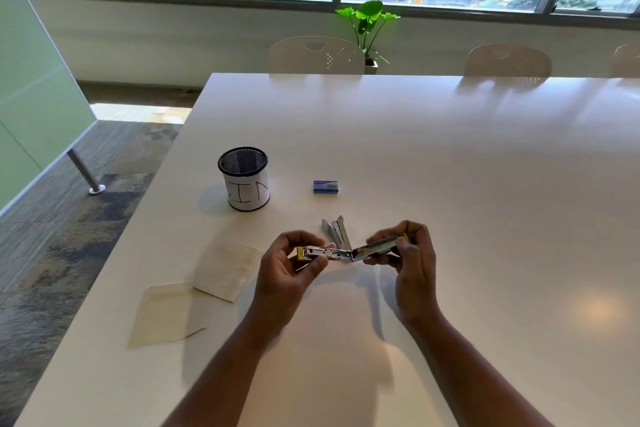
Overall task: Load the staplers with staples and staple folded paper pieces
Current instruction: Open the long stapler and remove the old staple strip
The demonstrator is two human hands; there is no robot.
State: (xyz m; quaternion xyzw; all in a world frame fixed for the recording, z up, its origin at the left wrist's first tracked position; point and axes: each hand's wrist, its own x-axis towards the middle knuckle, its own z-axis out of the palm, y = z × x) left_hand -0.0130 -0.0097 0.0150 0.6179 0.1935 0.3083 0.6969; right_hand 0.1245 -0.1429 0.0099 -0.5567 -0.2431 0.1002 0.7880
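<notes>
Seen from our head camera, a long white tabletop point(450, 156) stretches toward a row of windows, with pale chairs point(316, 55) and a green potted plant point(369, 28) at its far edge. We hold a yellow stapler point(349, 251) swung wide open above the tabletop: our left hand point(291, 265) grips its metal base end with curled fingers, and our right hand point(410, 258) pinches the yellow-tipped top arm. Just beyond it, a second white stapler point(336, 231) lies open on the tabletop. Farther back sits a small blue staple box point(326, 186). To the left stands a black mesh cup point(244, 178) wrapped in a handwritten paper label. Two folded paper pieces point(227, 269) lie near our left forearm.
</notes>
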